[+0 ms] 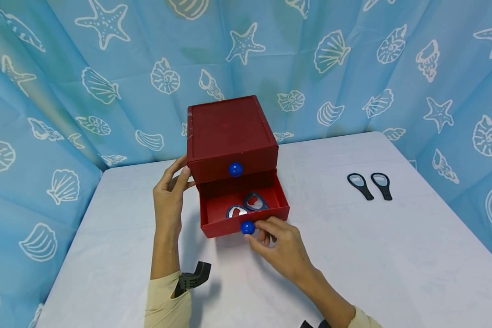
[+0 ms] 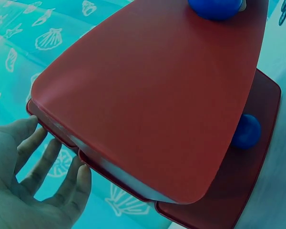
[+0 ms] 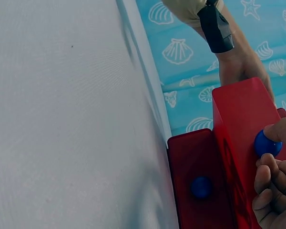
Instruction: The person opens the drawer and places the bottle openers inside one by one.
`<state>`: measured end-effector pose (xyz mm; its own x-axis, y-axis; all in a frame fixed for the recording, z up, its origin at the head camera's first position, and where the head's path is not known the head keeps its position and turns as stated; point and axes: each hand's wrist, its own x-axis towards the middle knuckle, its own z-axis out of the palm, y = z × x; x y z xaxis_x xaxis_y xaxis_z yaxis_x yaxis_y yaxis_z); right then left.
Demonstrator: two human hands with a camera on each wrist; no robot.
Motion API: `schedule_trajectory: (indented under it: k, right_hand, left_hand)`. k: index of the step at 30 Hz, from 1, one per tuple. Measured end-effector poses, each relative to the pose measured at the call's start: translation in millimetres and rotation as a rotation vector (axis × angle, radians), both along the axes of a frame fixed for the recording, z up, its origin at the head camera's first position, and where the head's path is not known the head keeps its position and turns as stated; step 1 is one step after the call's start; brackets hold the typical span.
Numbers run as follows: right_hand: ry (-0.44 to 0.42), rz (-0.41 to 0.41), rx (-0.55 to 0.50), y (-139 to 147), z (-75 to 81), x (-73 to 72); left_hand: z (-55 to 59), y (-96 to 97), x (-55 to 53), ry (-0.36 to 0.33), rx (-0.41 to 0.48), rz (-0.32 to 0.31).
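A dark red two-drawer box (image 1: 229, 127) stands mid-table, its lower drawer (image 1: 223, 231) pulled out. Two dark-blue-rimmed magnifying glasses (image 1: 264, 203) lie inside that drawer, partly hidden by its front wall. Thumb and forefinger of my right hand (image 1: 284, 248) pinch the lower blue knob (image 1: 248, 228); the right wrist view shows this knob (image 3: 267, 144) from close up. On the box's left side, my left hand (image 1: 168, 198) rests with its fingertips against the wall. Its fingers (image 2: 50, 155) are spread and loosely bent in the left wrist view. The upper drawer, with its own blue knob (image 1: 235, 169), is closed.
Two black magnifying glasses (image 1: 360, 186) lie side by side on the white table (image 1: 336, 259), right of the box. Behind the table hangs a blue curtain (image 1: 352, 86) with white shells and starfish. Dark straps (image 1: 192, 277) sit at both wrists.
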<state>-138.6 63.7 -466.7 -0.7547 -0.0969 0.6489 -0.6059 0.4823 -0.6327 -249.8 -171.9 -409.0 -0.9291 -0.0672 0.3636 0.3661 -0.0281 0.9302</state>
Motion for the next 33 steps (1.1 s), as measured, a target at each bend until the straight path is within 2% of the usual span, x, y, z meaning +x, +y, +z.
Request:
schedule_trajectory:
  k: [13,33]
  right_hand:
    - [0.008,0.004,0.013,-2.5,2.9,-0.7]
    - [-0.005,0.003,0.033,-0.1,4.8,-11.7]
  left_hand:
    - [-0.2,0.2,0.0,-0.011,0.001,-0.011]
    - [2.3,1.0,1.8,-0.005,-0.019,0.010]
